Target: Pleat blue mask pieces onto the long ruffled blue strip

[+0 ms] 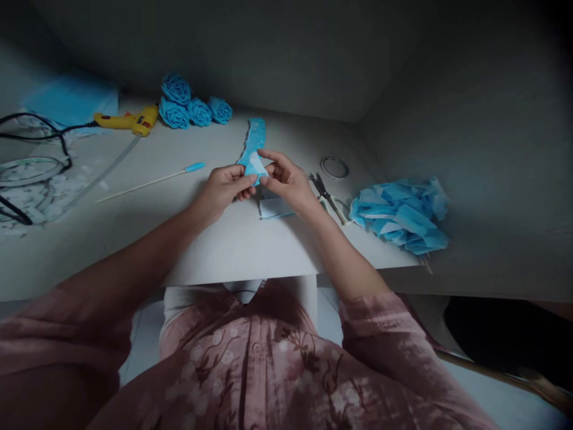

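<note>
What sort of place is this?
Likely a home craft desk in a wall corner: yellow hot-glue gun, blue paper roses, heap of cut blue paper pieces. The left hand and right hand pinch a wavy blue paper strip.

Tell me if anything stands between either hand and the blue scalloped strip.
Nothing visible does. The left hand and right hand both pinch the near end of the blue strip above the table. The scissors lie off to the right, apart from it.
</note>
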Motion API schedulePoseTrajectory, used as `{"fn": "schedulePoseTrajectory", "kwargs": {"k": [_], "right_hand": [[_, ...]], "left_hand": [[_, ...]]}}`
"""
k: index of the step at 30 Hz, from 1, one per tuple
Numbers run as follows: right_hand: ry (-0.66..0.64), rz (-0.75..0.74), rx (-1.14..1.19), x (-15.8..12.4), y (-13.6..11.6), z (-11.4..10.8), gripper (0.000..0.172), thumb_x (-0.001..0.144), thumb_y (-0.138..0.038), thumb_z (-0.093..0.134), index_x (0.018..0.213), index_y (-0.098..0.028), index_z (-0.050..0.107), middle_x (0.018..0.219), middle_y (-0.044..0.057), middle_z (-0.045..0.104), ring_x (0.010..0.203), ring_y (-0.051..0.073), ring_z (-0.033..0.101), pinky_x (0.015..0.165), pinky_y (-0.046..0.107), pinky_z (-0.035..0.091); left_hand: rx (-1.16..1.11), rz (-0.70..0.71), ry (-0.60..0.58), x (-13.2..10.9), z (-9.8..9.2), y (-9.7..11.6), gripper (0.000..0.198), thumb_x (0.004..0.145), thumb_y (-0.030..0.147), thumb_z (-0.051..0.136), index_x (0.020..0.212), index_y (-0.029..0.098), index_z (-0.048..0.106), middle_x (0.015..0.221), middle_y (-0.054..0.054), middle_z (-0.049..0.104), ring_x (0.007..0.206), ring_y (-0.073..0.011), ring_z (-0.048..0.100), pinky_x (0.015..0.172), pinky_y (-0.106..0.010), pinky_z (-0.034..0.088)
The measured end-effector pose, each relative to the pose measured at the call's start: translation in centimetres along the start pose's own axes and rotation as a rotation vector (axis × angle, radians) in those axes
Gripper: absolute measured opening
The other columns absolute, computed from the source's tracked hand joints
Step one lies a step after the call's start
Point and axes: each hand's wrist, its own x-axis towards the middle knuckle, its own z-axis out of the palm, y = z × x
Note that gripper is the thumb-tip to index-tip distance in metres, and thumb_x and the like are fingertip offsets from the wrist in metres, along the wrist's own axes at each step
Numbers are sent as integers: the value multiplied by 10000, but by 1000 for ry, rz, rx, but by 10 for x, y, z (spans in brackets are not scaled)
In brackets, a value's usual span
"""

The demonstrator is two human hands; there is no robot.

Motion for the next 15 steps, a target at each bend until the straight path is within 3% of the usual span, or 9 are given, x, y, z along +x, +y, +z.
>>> {"fn": "schedulePoseTrajectory", "kwargs": {"k": [10, 15], "right_hand": [[-61, -132, -36, 5, 20, -2, 782, 926, -661, 772, 1553, -248, 556, 883, -15, 612, 792, 152, 564, 735, 281, 535], [-94, -129, -44, 4, 17, -4, 736, 926, -654, 776, 1511, -249, 589, 942, 5, 658, 831, 155, 592, 763, 285, 547]], "left_hand": [[49, 53, -17, -1, 1, 1, 272, 875, 286, 807, 697, 167, 640, 657, -1, 674, 528, -68, 533, 509, -195, 401], [55, -12, -9, 1, -1, 0, 228, 856, 266, 798, 728, 167, 637, 660, -2, 685, 525, -68, 540, 510, -189, 405]]}}
